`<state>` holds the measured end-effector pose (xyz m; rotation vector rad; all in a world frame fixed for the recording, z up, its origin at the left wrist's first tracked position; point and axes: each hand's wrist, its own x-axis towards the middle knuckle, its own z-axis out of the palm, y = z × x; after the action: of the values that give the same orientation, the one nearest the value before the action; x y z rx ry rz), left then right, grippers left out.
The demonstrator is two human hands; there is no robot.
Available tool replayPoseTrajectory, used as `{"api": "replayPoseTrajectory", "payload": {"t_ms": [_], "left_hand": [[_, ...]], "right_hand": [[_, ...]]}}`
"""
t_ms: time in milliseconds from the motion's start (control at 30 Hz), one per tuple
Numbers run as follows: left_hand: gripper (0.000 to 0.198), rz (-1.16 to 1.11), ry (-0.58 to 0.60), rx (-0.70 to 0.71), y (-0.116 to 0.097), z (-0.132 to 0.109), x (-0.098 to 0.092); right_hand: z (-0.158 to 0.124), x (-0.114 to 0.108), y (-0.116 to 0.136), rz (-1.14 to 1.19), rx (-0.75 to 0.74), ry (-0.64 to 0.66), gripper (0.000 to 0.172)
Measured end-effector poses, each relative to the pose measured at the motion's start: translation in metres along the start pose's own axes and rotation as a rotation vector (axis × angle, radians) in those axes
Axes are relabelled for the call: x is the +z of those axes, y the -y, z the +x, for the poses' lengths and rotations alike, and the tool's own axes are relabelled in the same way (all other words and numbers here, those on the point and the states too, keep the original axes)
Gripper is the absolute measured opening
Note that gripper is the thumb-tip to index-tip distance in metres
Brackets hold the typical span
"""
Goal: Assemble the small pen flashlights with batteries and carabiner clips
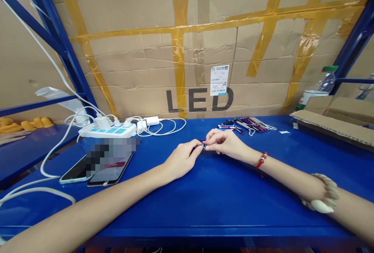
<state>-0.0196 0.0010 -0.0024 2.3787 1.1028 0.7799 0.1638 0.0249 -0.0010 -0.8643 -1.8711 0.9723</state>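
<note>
Taped cardboard (140,66) printed with "LED" stood behind the blue worktop (181,202). At the left, white cables (55,173) curled around a power strip (125,131) with plugs in it; nearer the front, two phones (108,177) lay side by side. Towards the middle, the left hand (184,158) had its fingers pinched on a small item (203,146) with a silvery ring, mostly hidden, just above or on the worktop; which, I could not tell. From the other side, the right hand (226,142) gripped that same item between its fingertips, a red bracelet (262,160) at the wrist. Behind that hand lay a cluster of slim metallic pieces (253,124), some with clips. Farthest right, a green-capped bottle (327,79) stood behind an open cardboard box (336,126).
</note>
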Motion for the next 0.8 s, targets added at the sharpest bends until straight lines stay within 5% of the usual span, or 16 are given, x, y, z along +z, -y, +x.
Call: {"api": "replayPoseTrajectory", "payload": {"t_ms": [800], "left_hand": [[0.017, -0.043, 0.031, 0.076, 0.0046, -0.0029, 0.0020]], "right_hand": [[0.0001, -0.0076, -0.0063, 0.038, -0.007, 0.102, 0.016]]}}
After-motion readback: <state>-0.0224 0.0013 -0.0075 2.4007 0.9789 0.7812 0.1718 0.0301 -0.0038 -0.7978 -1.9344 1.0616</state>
